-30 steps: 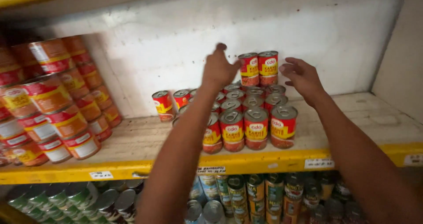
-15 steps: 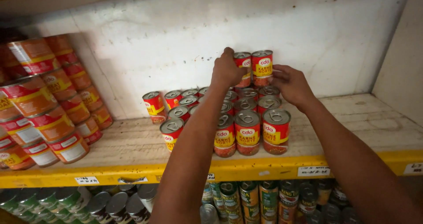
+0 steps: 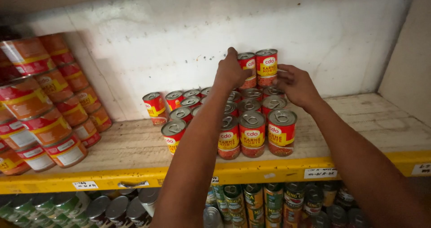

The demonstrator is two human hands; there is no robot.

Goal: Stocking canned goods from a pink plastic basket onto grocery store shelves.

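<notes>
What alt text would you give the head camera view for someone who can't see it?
Two hands, left hand and right hand, touch two stacked red cans at the back of a wooden shelf. More red cans stand in rows in front.

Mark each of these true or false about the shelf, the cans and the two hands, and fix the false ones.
1. Both hands are at the two cans stacked on top at the back. True: the left hand and right hand flank the two stacked cans.
2. The shelf has a blue front edge. False: the shelf edge is yellow.
3. The front-row cans stand upright with pull-tab tops. True: the front-row cans show ring pulls on top.
4. The cans at the far left are the same small size. False: the larger cans there are bigger, stacked in tilted columns.
5. The level below is bare. False: more cans fill it.
</notes>
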